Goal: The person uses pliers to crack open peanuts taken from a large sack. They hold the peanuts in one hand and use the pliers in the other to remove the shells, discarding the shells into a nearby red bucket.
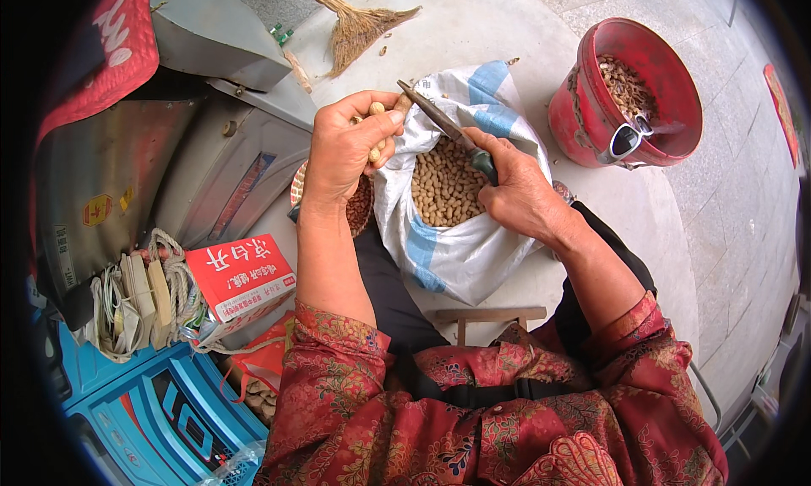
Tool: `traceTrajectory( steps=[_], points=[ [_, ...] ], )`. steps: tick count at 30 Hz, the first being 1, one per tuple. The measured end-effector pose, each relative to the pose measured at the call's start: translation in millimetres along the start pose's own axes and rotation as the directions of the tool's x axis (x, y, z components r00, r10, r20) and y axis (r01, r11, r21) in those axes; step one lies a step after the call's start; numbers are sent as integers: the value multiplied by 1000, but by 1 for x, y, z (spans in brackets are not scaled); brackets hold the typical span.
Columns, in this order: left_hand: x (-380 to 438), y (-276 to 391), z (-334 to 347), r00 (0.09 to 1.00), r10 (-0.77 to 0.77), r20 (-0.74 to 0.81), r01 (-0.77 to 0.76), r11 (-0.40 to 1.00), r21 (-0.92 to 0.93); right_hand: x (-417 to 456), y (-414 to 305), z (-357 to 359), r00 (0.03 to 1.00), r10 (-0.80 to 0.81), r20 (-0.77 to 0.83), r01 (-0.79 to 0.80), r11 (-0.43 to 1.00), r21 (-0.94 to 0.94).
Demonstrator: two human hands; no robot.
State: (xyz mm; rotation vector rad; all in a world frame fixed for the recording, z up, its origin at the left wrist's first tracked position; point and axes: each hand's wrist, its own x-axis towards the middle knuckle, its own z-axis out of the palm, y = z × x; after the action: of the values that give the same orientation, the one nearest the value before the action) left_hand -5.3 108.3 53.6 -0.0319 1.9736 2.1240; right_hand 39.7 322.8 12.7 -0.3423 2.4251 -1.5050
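Observation:
My left hand point(355, 141) holds several unshelled peanuts point(377, 108) in its curled fingers, with one peanut point(403, 104) pinched between thumb and forefinger. Dark long-nose pliers point(440, 114) with green handles are in my right hand point(518, 185). Their tip lies right by the pinched peanut; whether the jaws touch it I cannot tell. Below both hands stands a white woven sack point(456, 267) with blue stripes, its mouth rolled open over peanuts in their shells point(447, 185). Partly hidden behind my left wrist is a round basket point(297, 185) of reddish shelled kernels point(360, 208).
A red bucket point(573, 128) to the right contains peanut shells point(624, 87); white-framed sunglasses point(624, 142) hang on its rim. A straw broom point(361, 36) lies ahead. Leftward are a metal machine point(127, 163), a red carton point(237, 267) and a blue plastic case point(171, 416). A wooden stool point(494, 315) sits before my lap.

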Motion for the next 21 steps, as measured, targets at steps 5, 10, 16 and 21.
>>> traceTrajectory(
  steps=[5,10,16,21],
  points=[
    [1,-5,3,999,33,-16,-34,997,-63,-2,1,-4,999,-31,-20,29,994,-106],
    [0,-7,12,991,127,-37,-130,984,-121,-1,2,-10,991,-119,-63,104,974,-199],
    [1,-9,14,981,190,-37,-189,982,9,-3,11,-6,986,-155,-53,151,985,-86],
    [1,-13,17,985,163,-52,-164,986,-7,-1,9,-15,1000,-24,16,27,987,-161]
  ],
)
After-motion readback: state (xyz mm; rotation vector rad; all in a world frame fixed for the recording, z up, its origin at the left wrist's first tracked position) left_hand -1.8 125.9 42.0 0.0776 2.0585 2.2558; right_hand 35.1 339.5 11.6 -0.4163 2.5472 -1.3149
